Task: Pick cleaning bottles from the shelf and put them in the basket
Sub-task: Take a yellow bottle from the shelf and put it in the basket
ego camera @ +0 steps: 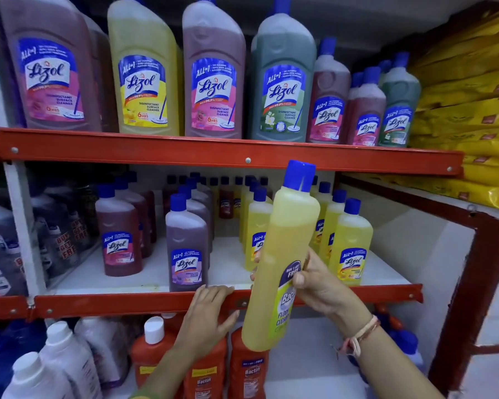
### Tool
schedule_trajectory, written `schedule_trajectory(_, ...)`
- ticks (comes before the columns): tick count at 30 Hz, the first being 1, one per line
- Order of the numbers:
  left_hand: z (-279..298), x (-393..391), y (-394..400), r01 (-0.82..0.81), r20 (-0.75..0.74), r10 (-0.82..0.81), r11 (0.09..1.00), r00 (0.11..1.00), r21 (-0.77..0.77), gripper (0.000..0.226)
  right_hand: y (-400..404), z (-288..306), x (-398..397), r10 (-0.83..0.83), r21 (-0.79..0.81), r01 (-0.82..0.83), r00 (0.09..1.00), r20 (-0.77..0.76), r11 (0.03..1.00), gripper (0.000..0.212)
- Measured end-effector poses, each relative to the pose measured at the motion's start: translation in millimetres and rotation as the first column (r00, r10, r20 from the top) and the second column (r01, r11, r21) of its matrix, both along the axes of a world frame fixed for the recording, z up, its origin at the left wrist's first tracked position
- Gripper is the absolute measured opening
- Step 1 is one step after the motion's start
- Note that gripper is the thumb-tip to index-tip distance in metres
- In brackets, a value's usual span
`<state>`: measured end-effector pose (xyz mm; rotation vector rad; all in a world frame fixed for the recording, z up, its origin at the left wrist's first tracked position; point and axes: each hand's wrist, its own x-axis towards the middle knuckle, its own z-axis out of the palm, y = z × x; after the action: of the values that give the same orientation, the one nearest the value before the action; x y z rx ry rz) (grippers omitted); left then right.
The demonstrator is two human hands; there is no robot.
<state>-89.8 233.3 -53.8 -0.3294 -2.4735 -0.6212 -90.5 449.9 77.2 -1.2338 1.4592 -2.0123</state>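
My right hand (319, 286) grips a tall yellow floor-cleaner bottle (283, 246) with a blue cap, held tilted in front of the middle shelf. My left hand (206, 315) rests flat with fingers spread on the red front rail (127, 305) of the middle shelf, holding nothing. Behind the held bottle stand more yellow bottles (350, 243), a purple bottle (186, 246) and a maroon bottle (118, 231) on the middle shelf. No basket is in view.
The top shelf (228, 152) carries large pink, yellow and green bottles. Orange bottles (249, 367) and white-capped bottles (67, 358) fill the bottom shelf. Yellow packets (473, 110) are stacked at the right. A red upright post (461, 283) frames the right side.
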Motion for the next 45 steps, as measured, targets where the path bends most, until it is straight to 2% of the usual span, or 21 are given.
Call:
schedule_trajectory(4, 0.9, 0.4, -1.2, 0.007, -0.004, -0.007, 1.000, 1.000, -0.004, 0.044, 0.2, 4.9, 9.9, 0.017, 0.027, -0.016, 1.000, -0.025, 1.000, 0.070)
schedule_trajectory(10, 2.1, 1.5, -4.9, 0.058, 0.059, -0.056, 0.998, 0.997, -0.024, 0.048, 0.8, 4.1, 15.0, -0.070, 0.036, 0.069, 0.998, 0.010, 0.997, 0.083)
schedule_trajectory(12, 11.9, 4.2, -3.7, 0.065, 0.121, -0.073, 0.995, 0.990, 0.069, 0.047, 2.3, 0.9, 15.4, -0.119, 0.038, 0.118, 0.993, 0.018, 0.992, 0.086)
schedule_trajectory(14, 30.6, 11.1, -1.3, 0.069, 0.161, -0.113, 0.963, 0.980, 0.260, 0.049, 3.8, -4.1, 15.4, -0.181, 0.051, 0.180, 0.983, 0.017, 0.982, 0.085)
schedule_trajectory(18, 81.5, 33.7, 13.3, 0.229, 0.001, -0.284, 0.775, 0.959, 0.589, 0.051, 3.2, -21.7, 14.5, -0.280, 0.104, 0.279, 0.960, -0.003, 0.955, 0.066)
schedule_trajectory(21, 115.0, 50.2, 26.4, 0.343, -0.107, -0.358, 0.701, 0.928, 0.625, 0.055, -0.5, -36.0, 15.9, -0.335, 0.143, 0.334, 0.942, -0.017, 0.932, 0.055)
schedule_trajectory(25, 124.6, 61.6, 42.3, 0.358, -0.078, -0.389, 0.725, 0.918, 0.589, 0.045, -5.4, -54.9, 15.7, -0.405, 0.142, 0.406, 0.914, -0.039, 0.903, 0.051)
schedule_trajectory(28, 112.8, 62.6, 48.1, 0.312, -0.053, -0.350, 0.743, 0.935, 0.592, 0.044, -4.0, -70.2, 17.6, -0.419, 0.170, 0.420, 0.907, -0.044, 0.891, 0.056)
schedule_trajectory(30, 98.1, 60.7, 47.5, 0.283, -0.035, -0.341, 0.712, 0.939, 0.643, 0.046, -1.2, -83.0, 18.9, -0.407, 0.216, 0.407, 0.912, -0.048, 0.887, 0.062)
schedule_trajectory(33, 69.9, 62.0, 47.4, 0.246, 0.007, -0.347, 0.678, 0.938, 0.693, 0.045, 5.9, -109.6, 22.1, -0.375, 0.323, 0.356, 0.927, -0.006, 0.877, 0.072)
schedule_trajectory(38, 12.2, 69.1, 60.0, 0.150, 0.142, -0.353, 0.680, 0.925, 0.718, 0.049, 26.9, -159.7, 33.1, -0.345, 0.497, 0.293, 0.938, 0.015, 0.817, 0.073)
schedule_trajectory(42, -46.8, 78.5, 73.0, 0.001, 0.296, -0.326, 0.674, 0.898, 0.739, 0.052, 43.3, -207.6, 45.4, -0.382, 0.583, 0.311, 0.924, 0.000, 0.751, 0.067)
schedule_trajectory(45, -88.7, 90.0, 81.8, -0.055, 0.385, -0.321, 0.703, 0.865, 0.709, 0.055, 55.3, -245.3, 55.6, -0.406, 0.631, 0.317, 0.914, -0.003, 0.708, 0.054)
